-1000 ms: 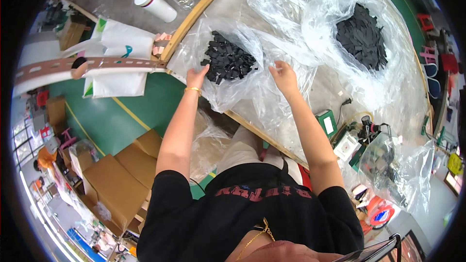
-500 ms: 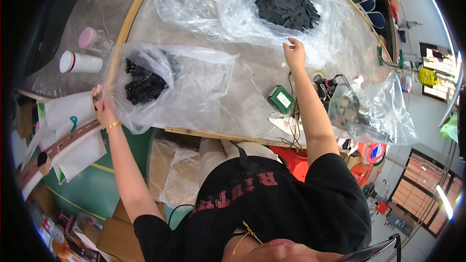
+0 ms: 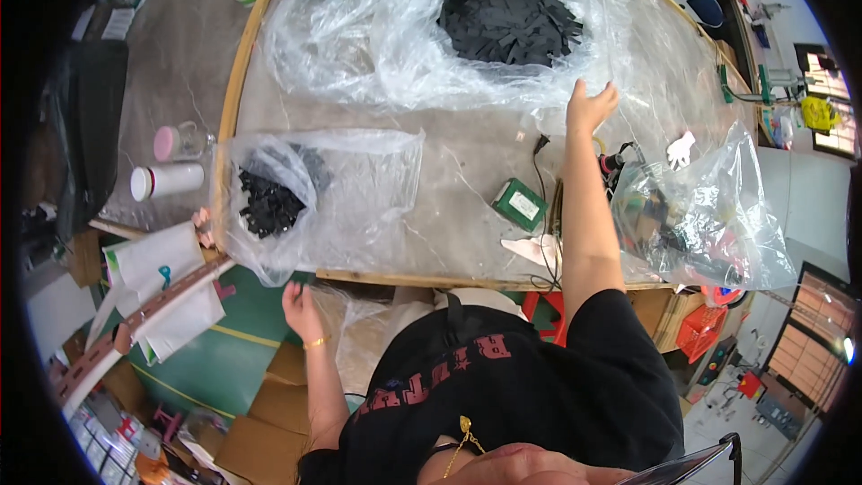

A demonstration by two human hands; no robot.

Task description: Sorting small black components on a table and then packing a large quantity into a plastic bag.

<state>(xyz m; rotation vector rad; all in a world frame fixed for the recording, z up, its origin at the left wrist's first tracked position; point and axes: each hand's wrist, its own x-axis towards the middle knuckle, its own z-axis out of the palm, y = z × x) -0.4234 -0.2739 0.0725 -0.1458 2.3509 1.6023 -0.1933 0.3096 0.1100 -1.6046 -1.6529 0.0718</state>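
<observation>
A large clear plastic bag [image 3: 359, 63] lies across the far part of the table, its mouth spread around a heap of flat black pieces [image 3: 510, 13]. My right hand [image 3: 590, 110] is at the near right edge of this bag, thumb and fingers apart, with nothing visible in it. Closer on the left, a smaller clear plastic bag [image 3: 373, 175] holds glossy black pieces [image 3: 269, 205]. Just off the table's near edge, my left hand [image 3: 303, 313] is raised below the smaller bag, fingers stretched out and apparently bare.
A green box [image 3: 520, 205] and a black cable [image 3: 537, 166] lie near the right forearm. Farther right is a filled clear bag [image 3: 709, 216]. A white bottle [image 3: 168, 181] and a pink-lidded jar [image 3: 180, 142] stand left beyond the wooden edging [image 3: 235, 81]. Cardboard boxes [image 3: 260, 440] sit lower left.
My left hand has come away from the table's left corner beside the smaller bag, moving right and toward me. My right hand has shifted right along the large bag's near edge.
</observation>
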